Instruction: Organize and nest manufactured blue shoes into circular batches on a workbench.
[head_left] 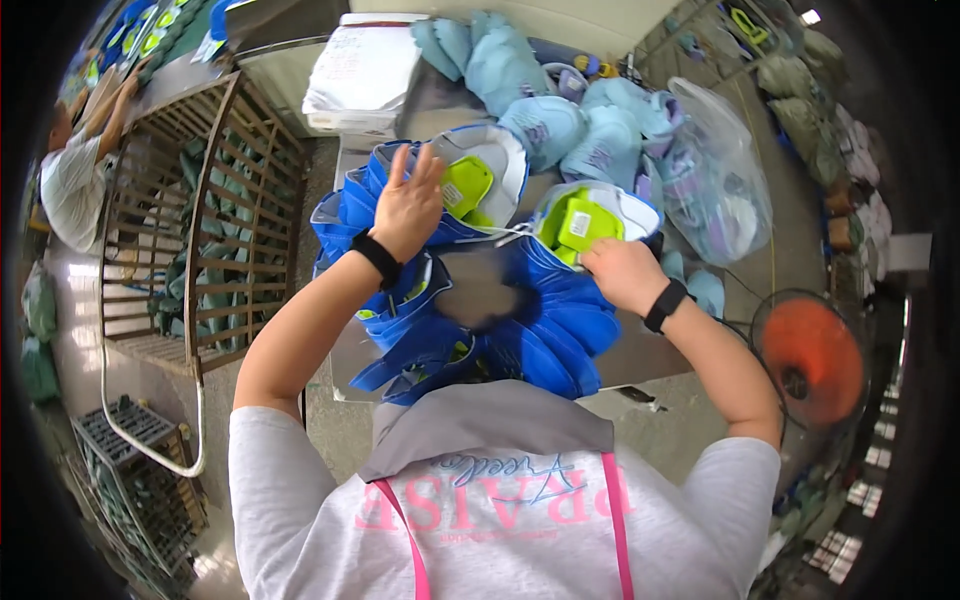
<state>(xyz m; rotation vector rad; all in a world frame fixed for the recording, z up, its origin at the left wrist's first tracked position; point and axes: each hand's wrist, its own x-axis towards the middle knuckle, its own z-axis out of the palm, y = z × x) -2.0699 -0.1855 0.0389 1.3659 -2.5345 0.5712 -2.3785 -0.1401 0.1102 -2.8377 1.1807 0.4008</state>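
Note:
Blue shoe uppers [565,335] with lime-green and white insides lie overlapping in a rough ring on the table. My left hand [410,205] rests over the far left stack, fingers stretched and apart, beside an upper with a green lining piece [467,187]. On the right, my right hand [625,275] pinches the near edge of another blue upper [640,215], whose green piece [580,222] bears a small white label. A thin white cord [500,235] runs between these two uppers. The pinched edge is partly hidden by my fingers.
Light-blue uppers [545,130] are heaped at the back, next to a clear plastic bag [715,185] with more inside. A white stack of sheets [362,75] stands back left. Left is a slatted cart [205,210]; right is an orange fan [808,360]. Another person [75,190] is far left.

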